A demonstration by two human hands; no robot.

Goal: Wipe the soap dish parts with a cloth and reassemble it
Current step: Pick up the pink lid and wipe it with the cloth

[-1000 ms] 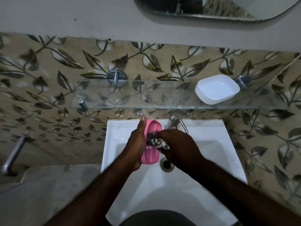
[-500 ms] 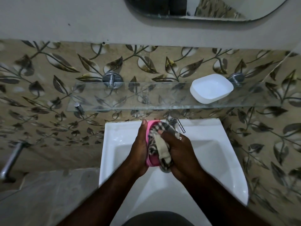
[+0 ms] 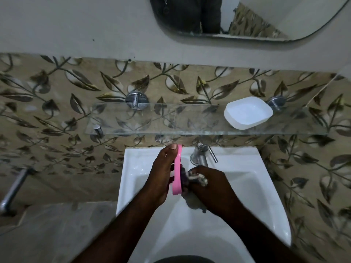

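Over the white sink, the left hand grips the pink soap dish insert edge-on, nearly upright — the right hand presses a bunched patterned cloth against its face. The white soap dish base sits open-side up on the glass shelf — nothing visible inside.

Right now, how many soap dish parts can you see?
2. The pink insert is held on edge in the left hand over the sink; the white tray sits on the glass shelf. I see no others.
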